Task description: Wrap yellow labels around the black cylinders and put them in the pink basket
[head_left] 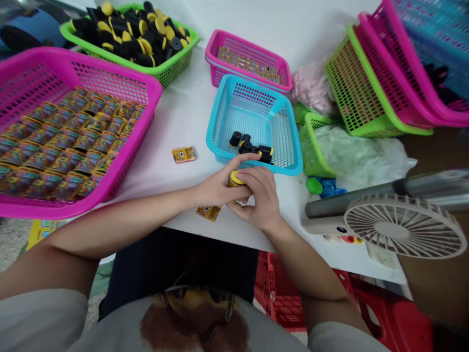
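Note:
My left hand (218, 186) and my right hand (262, 195) meet at the front of the white table, closed around a small yellow-topped cylinder (235, 179). Its upright top shows between my fingers; the lower part is mostly hidden. Just beyond my hands, a blue basket (252, 105) holds several black cylinders (246, 145) with yellow ends. One printed yellow card (208, 213) lies partly under my left hand by the table edge. A second printed card (183, 154) lies farther left. My left fingers reach over the basket's near rim.
At left stands a pink basket (150, 105) of label-wrapped cylinders (76, 132). Behind it, a green basket (166, 73) is heaped with black-and-yellow cylinders. A pink basket (216, 44) of clear, gold-tinged pieces sits behind the blue one. A fan (397, 227) and stacked baskets (361, 83) occupy the right.

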Available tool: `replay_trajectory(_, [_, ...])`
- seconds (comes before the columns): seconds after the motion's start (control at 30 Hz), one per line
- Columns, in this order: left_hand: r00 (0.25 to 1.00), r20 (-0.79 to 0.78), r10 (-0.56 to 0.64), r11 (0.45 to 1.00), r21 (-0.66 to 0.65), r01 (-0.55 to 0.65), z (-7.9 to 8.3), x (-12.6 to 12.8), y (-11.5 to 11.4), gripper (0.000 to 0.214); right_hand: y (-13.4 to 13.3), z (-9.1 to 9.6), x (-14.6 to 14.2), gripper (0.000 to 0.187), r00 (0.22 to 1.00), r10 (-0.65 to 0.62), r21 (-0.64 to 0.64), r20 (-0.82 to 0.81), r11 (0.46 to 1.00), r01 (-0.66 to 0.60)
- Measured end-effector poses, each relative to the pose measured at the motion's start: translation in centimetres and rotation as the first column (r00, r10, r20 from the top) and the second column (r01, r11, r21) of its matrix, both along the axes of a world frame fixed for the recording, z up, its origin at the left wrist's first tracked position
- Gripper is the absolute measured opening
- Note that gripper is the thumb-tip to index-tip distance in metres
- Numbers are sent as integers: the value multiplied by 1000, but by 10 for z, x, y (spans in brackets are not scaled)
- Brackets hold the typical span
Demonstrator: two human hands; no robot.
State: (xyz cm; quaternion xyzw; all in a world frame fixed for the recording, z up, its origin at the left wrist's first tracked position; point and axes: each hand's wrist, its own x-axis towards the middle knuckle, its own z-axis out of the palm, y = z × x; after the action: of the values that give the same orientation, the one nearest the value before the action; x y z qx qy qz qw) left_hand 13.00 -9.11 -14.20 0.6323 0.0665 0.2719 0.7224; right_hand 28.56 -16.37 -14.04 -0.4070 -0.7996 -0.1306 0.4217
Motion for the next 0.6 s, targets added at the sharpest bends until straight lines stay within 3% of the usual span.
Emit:
replay_trajectory(0.17, [991,33,-127,991,-35,128,0,-3,4,84,0,2,-1,60,1000,-3,45,11,999,2])
replay_trajectory(0.3, [993,-9,-120,993,10,120,-1,-3,5,90,1,0,2,47,997,-21,151,71,988,10])
replay_trajectory(0.4, [998,-65,3,994,108,4,-3,-2,5,92,2,-5,7,40,983,-68,194,172,980,33])
replay_trajectory(0.5, [977,-63,203,962,201,-187,-6,0,3,88,5,-8,11,36,966,-119,181,229,980,78])
replay_trajectory(0.6, [959,-69,276,945,204,-257,-7,0,2,86,8,-8,13,46,984,-29,206,174,978,-7])
